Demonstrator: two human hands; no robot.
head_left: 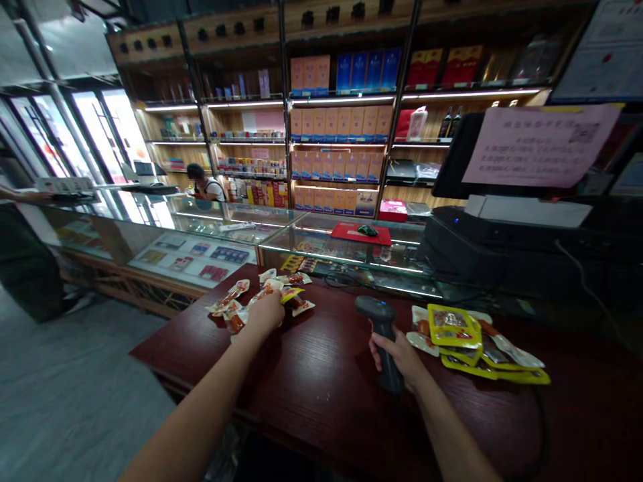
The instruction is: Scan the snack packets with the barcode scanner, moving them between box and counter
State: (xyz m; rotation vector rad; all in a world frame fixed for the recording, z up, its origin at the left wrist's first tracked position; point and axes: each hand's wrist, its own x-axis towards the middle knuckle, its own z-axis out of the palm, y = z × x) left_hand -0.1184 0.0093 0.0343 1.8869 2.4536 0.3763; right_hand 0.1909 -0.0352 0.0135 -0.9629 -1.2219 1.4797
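Note:
My right hand is wrapped around the grip of a dark handheld barcode scanner, which stands upright over the brown table. My left hand reaches into a loose pile of small sealed snack packets on the table's left part. Its fingers are curled down on a packet, and the fingertips are partly hidden. A yellow-edged packet shows just beside those fingers. To the right of the scanner lies a second pile, with yellow snack packets on top of clear and white ones.
A glass display counter runs behind the table, with a mouse on a red pad. A monitor carrying a pink notice stands at right. Shelves of boxes line the back. A person is behind the far counter.

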